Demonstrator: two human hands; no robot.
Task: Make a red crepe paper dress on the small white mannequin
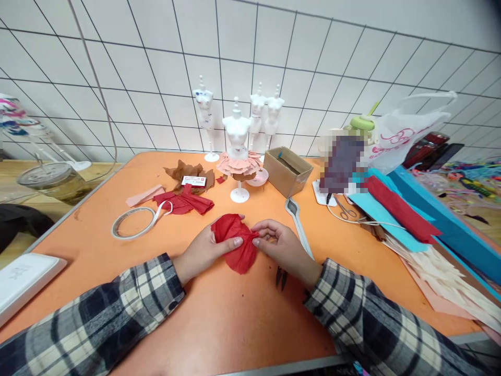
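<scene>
A piece of red crepe paper (239,256), gathered into a fan shape, is held above the orange table (219,324). My left hand (209,246) grips it from the left, thumb across its front and fingers behind. With thumb and forefinger, my right hand (284,245) pinches the gathered end on its right side. Under the right hand, dark scissor blades (281,278) stick out, the rest hidden. Past the hands stands a small white mannequin (237,130) wearing a ruffled pink paper skirt (238,164).
Left of the mannequin lie a roll of white tape (117,224), red paper pieces (183,202) and crumpled brown paper (188,171). A cardboard box (287,169), grey tweezers-like tool (299,224), and paper stacks (403,209) are at right. More mannequins (204,112) stand along the wall.
</scene>
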